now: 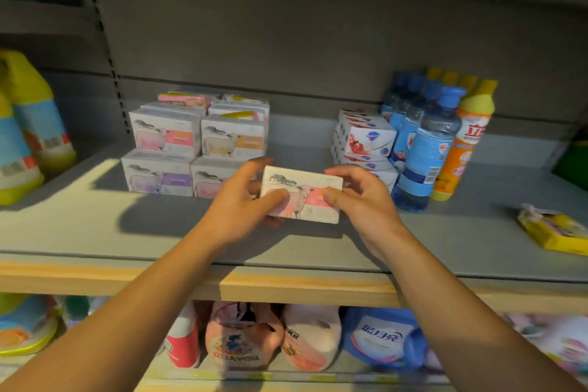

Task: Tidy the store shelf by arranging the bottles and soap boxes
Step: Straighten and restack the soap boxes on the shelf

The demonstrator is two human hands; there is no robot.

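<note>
Soap box [302, 194] with pink sheep print held above the shelf [95, 232] near its front edge, mid-width; left hand [241, 197] grips its left end, right hand [356, 197] its right end, fingers [331, 197] of both curled round it. Stacked soap boxes [191, 149] sit just behind-left. White-red boxes [362, 143] and bottles [426, 149] stand toward the shelf's right back; yellow pack [553, 232] lies at the right edge.

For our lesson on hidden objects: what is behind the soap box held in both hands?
Behind the held soap box stand stacked sheep-print soap boxes on the grey shelf. The left hand and the box cover part of the front lower one; anything directly behind stays unseen.
</note>
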